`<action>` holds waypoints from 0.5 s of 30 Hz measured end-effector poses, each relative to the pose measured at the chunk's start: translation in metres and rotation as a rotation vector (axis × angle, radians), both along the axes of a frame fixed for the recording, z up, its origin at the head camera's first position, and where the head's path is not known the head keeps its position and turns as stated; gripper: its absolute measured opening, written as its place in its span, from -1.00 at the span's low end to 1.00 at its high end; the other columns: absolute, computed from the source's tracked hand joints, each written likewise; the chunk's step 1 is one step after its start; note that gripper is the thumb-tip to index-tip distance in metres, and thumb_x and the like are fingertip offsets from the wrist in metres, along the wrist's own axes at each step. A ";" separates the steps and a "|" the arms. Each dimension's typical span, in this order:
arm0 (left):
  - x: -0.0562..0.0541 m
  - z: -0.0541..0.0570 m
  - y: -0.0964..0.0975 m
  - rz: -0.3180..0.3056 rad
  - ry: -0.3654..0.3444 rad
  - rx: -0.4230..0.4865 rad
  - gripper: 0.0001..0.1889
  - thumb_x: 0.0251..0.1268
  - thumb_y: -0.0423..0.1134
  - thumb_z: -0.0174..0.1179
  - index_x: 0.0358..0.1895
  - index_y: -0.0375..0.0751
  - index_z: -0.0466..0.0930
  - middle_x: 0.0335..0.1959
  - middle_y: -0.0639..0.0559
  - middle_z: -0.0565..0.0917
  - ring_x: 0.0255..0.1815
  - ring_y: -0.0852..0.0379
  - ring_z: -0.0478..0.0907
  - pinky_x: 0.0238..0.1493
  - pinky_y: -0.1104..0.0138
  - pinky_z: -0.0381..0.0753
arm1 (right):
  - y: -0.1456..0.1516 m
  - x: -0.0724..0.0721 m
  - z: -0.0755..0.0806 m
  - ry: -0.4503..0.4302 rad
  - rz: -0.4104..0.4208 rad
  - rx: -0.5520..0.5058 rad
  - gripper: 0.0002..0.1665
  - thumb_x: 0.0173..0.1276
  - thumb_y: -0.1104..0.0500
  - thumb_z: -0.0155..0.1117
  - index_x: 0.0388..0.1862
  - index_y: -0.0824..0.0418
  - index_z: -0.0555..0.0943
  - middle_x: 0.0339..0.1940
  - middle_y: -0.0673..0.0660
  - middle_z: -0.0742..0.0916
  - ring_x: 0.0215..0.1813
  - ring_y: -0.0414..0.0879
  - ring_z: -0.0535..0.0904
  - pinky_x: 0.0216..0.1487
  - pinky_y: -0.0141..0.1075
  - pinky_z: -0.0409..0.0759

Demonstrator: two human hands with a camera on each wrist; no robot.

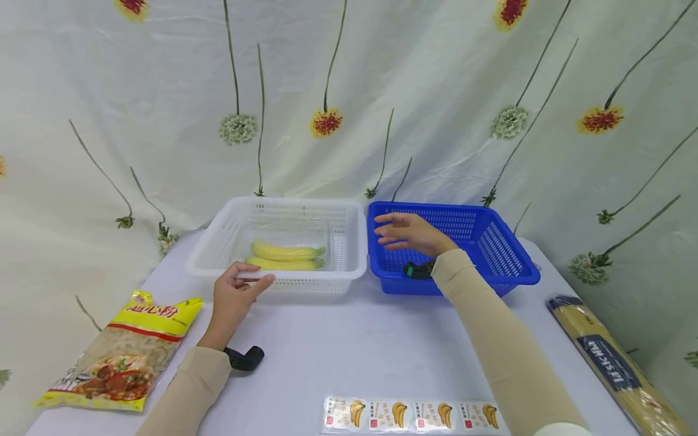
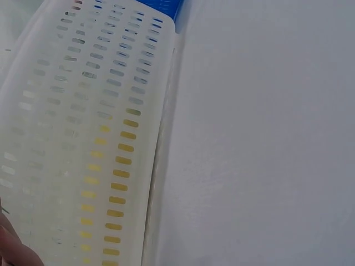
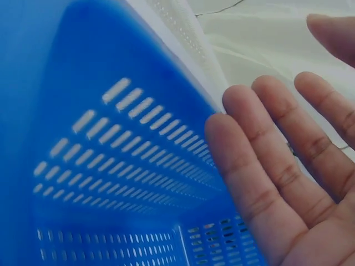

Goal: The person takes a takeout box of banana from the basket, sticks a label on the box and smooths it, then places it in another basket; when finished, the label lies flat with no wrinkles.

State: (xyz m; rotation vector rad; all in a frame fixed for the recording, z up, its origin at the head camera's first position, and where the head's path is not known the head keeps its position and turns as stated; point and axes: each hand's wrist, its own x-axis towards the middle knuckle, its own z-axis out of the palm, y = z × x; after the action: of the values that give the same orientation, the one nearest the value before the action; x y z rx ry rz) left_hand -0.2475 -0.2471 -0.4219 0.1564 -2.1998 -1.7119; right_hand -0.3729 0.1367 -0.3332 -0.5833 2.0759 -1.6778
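My left hand (image 1: 237, 293) is at the front rim of a white perforated basket (image 1: 357, 254), its thumb and fingers round the rim. Inside that basket lie yellow bananas (image 1: 286, 251) with green ends, under a clear plastic cover (image 1: 300, 227); through the slots of the front wall (image 2: 83, 138) yellow shows in the left wrist view. Over the left part of a blue perforated basket (image 1: 491, 245) hovers my right hand (image 1: 411, 233), fingers extended and holding nothing. The right wrist view has its spread fingers (image 3: 277, 160) beside the blue inner wall (image 3: 83, 50).
The two baskets stand side by side at the back of the white table (image 1: 327, 345). A yellow-topped food bag (image 1: 125, 357) lies at left, a long pack of pasta (image 1: 611, 363) at right. A strip of banana stickers (image 1: 409, 415) lies at the front. Behind hangs a flowered curtain (image 1: 425, 79).
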 end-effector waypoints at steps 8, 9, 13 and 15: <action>0.000 0.001 -0.001 -0.017 -0.018 0.007 -0.55 0.38 -0.16 0.54 0.14 -0.32 0.59 -0.39 0.39 0.73 -0.58 0.20 0.47 -0.43 0.45 0.55 | -0.023 -0.003 -0.005 0.000 -0.029 -0.047 -0.33 0.69 0.28 0.21 0.65 0.43 0.29 0.50 0.47 0.55 0.34 0.25 0.65 0.39 0.05 0.62; 0.000 0.001 -0.001 -0.019 -0.020 0.006 -0.55 0.39 -0.15 0.54 0.14 -0.32 0.59 -0.38 0.38 0.73 -0.58 0.20 0.47 -0.43 0.45 0.55 | -0.026 -0.003 -0.005 -0.003 -0.031 -0.051 -0.33 0.69 0.28 0.21 0.65 0.43 0.29 0.50 0.47 0.54 0.35 0.28 0.63 0.39 0.05 0.62; 0.001 0.002 -0.001 -0.017 -0.021 0.005 -0.56 0.39 -0.16 0.54 0.14 -0.32 0.59 -0.39 0.38 0.74 -0.58 0.20 0.47 -0.44 0.46 0.54 | -0.038 -0.006 -0.003 -0.028 -0.022 -0.055 -0.32 0.69 0.29 0.19 0.66 0.45 0.27 0.54 0.52 0.48 0.44 0.38 0.55 0.39 0.02 0.62; 0.001 0.002 -0.001 -0.016 -0.021 0.005 -0.56 0.39 -0.15 0.53 0.14 -0.32 0.59 -0.38 0.37 0.73 -0.58 0.20 0.46 -0.43 0.46 0.55 | -0.045 -0.007 0.000 -0.054 -0.016 -0.053 -0.32 0.70 0.30 0.18 0.67 0.44 0.27 0.55 0.52 0.47 0.47 0.42 0.51 0.38 0.00 0.63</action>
State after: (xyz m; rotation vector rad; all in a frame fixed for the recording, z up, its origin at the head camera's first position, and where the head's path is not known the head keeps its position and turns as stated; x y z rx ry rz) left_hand -0.2468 -0.2484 -0.4198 0.1595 -2.2176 -1.7325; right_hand -0.3795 0.0920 -0.3337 -0.5334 2.0092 -1.7428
